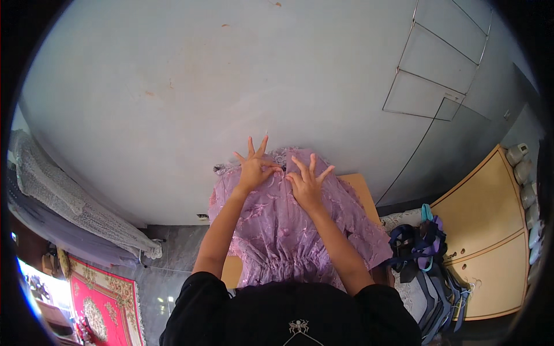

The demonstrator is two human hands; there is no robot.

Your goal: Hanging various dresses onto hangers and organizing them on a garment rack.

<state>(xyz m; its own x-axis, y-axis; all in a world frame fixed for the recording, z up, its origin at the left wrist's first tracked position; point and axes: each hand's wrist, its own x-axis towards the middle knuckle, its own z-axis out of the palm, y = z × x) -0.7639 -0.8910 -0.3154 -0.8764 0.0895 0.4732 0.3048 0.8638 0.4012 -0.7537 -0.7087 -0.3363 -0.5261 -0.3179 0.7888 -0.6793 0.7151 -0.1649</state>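
While I look down through the head camera from afar, a lilac dress [271, 222] lies spread over a tan table [359, 189] beside a pale wall [173, 86], its gathered waist [285, 270] toward me and its neck end at the wall side. My left hand [252, 172] has thumb and forefinger brought together beside a small dark gap [284, 169] at the upper middle of the dress, the other fingers fanned wide. My right hand [307, 189] mirrors it just across that gap, thumb and forefinger in a pinch, the rest spread. Both pinches seem to have cloth between them; whether either also holds a small fastener, I cannot tell at this size. As for how far the work has come, I judge the laying out to be done: the dress is up on the table, its upper part fairly smooth, one sleeve [372, 242] reaching out to the right. The handling at the neck looks unfinished, since the gap shows and both hands are on it. Below, a seam-like line [287, 207] runs toward the waist; I cannot tell whether it is joined or merely lying close.
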